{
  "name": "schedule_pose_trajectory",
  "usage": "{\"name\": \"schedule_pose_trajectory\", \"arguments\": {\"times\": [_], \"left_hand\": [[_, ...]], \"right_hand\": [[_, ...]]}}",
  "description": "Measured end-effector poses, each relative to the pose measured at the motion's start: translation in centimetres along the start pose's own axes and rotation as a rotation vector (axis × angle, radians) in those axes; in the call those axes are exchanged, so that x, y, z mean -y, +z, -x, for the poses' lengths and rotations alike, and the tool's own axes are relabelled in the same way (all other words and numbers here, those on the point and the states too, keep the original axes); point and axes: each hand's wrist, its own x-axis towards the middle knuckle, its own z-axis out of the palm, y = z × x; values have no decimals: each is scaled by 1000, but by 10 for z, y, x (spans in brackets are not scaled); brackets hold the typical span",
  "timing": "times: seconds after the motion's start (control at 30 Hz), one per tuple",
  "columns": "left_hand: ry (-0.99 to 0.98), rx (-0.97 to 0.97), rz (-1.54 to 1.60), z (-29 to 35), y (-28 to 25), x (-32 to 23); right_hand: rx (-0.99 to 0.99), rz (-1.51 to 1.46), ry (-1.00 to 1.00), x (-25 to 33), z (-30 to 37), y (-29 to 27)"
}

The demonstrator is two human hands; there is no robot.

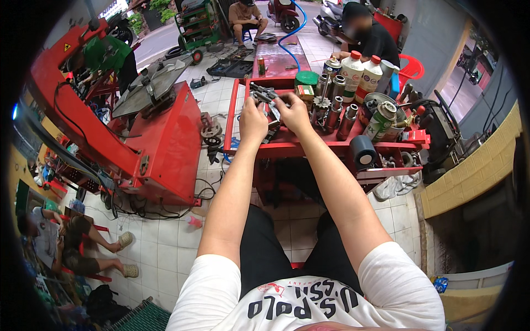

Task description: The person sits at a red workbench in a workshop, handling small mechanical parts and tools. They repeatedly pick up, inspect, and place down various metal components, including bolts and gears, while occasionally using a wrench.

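Both my arms reach forward over a red tool cart [236, 113]. My left hand [254, 120] and my right hand [293, 114] are closed on a grey metal part [264, 94] above the cart's left side. It has several jutting pieces; its exact kind is unclear, and my fingers cover some of it. Right of my right hand stand several shiny metal sockets [346, 122] and a toothed metal piece [321, 105]. Just beyond that hand are a small box [304, 92] and a green-topped container [307, 79].
White bottles with red caps [351, 74] and a green spray can [381, 121] crowd the cart's right. A grey cylinder [362, 151] lies at its front edge. Left stands a big red machine [165, 149]. Cables cross the tiled floor. Several people sit or work around.
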Motion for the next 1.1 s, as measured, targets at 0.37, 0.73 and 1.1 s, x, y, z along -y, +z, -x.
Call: {"name": "schedule_pose_trajectory", "arguments": {"times": [0.37, 0.73, 1.1], "left_hand": [[22, -45, 8, 2, -5, 9], [13, -27, 29, 0, 2, 8], [4, -8, 47, 0, 5, -1]], "right_hand": [[95, -211, 147, -8, 3, 11], [214, -369, 267, -2, 1, -2], [249, -365, 348, -19, -8, -10]]}}
